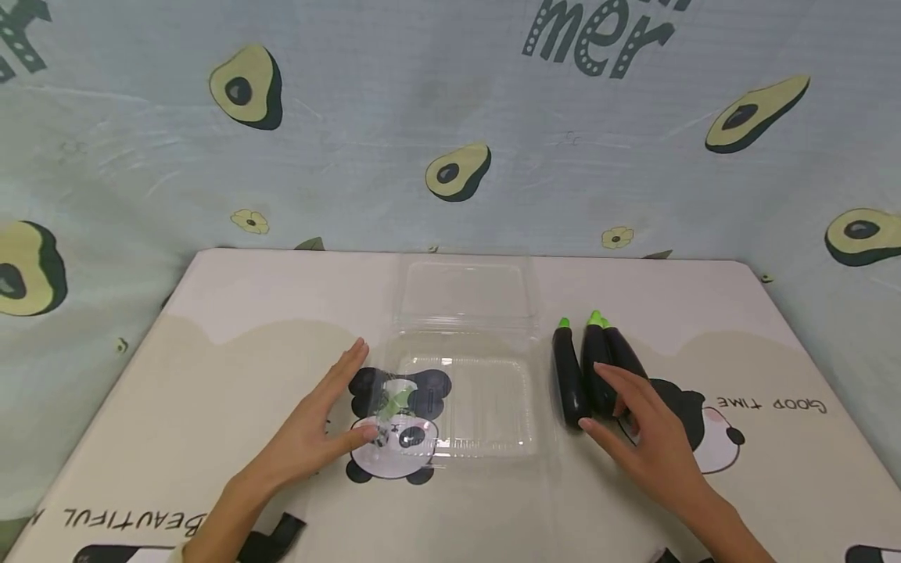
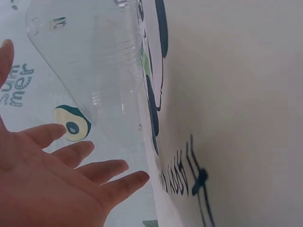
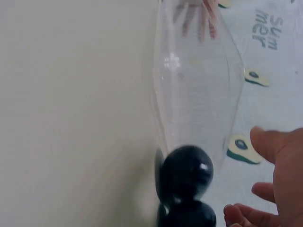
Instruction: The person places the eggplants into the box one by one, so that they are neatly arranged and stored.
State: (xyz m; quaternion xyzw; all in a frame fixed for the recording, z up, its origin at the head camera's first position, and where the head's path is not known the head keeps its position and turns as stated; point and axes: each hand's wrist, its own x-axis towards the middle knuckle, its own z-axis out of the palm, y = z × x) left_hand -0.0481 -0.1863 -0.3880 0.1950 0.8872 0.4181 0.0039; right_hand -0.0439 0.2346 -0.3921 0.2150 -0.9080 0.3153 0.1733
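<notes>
A clear plastic clamshell box (image 1: 486,407) stands with its lid (image 1: 468,289) folded back, away from me. To its right, three dark eggplants with bright green tips lie side by side: a left one (image 1: 568,375), a middle one (image 1: 594,352) and a right one (image 1: 622,352). My right hand (image 1: 651,446) hovers over their near ends, thumb by the left eggplant and fingers loosely bent. In the right wrist view, the hand is apart from the rounded eggplant ends (image 3: 187,172). Fingers spread, my left hand (image 1: 310,438) is beside the box's left wall and holds nothing.
The white table (image 1: 246,391) carries printed pandas and lettering, one panda (image 1: 394,446) showing through the box. Behind it hangs a pale cloth (image 1: 352,156) with avocado prints. A black strap (image 1: 274,539) shows by the left wrist.
</notes>
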